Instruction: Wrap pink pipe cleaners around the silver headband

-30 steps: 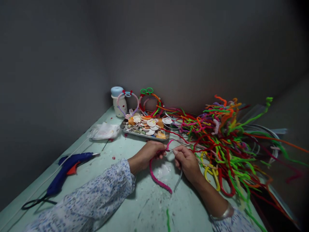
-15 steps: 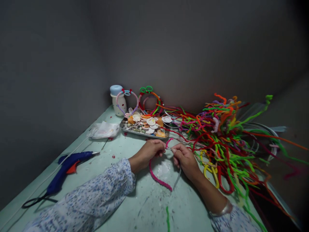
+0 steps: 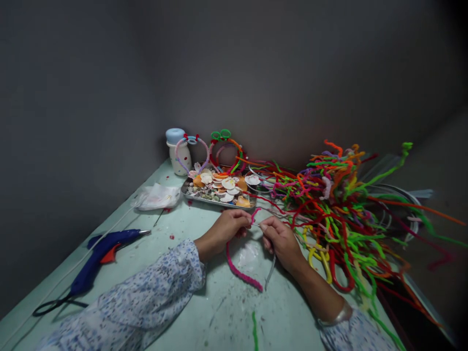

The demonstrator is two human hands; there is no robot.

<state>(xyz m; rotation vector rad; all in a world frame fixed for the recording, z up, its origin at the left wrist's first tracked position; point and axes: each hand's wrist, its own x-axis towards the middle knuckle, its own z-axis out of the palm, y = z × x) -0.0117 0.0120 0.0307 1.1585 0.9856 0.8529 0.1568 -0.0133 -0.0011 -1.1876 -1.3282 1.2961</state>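
Observation:
Between my hands is a thin grey headband (image 3: 271,273), its left side wound with fuzzy pink pipe cleaner (image 3: 241,275). My left hand (image 3: 231,227) is closed on the wrapped part near the top, with a short pink end sticking up by the fingertips. Bare grey band shows between the two hands. Thumb and fingers of my right hand (image 3: 278,240) pinch that bare part, and its grey leg hangs below the palm. Both tips of the band lie close together, low over the table. My fingers hide part of the winding.
A blue glue gun (image 3: 106,253) lies left, beside a plastic bag (image 3: 158,196). Behind stand a metal tray (image 3: 219,204) of shells, finished headbands (image 3: 192,141) and a jar (image 3: 179,156). Tangled pipe cleaners (image 3: 329,204) and scissors (image 3: 323,261) fill the right; a green piece (image 3: 255,331) lies in front.
The headband's lower tips have shifted slightly down and right. Both hands keep nearly the same place and hold, and the pink end by the fingertips has moved a little.

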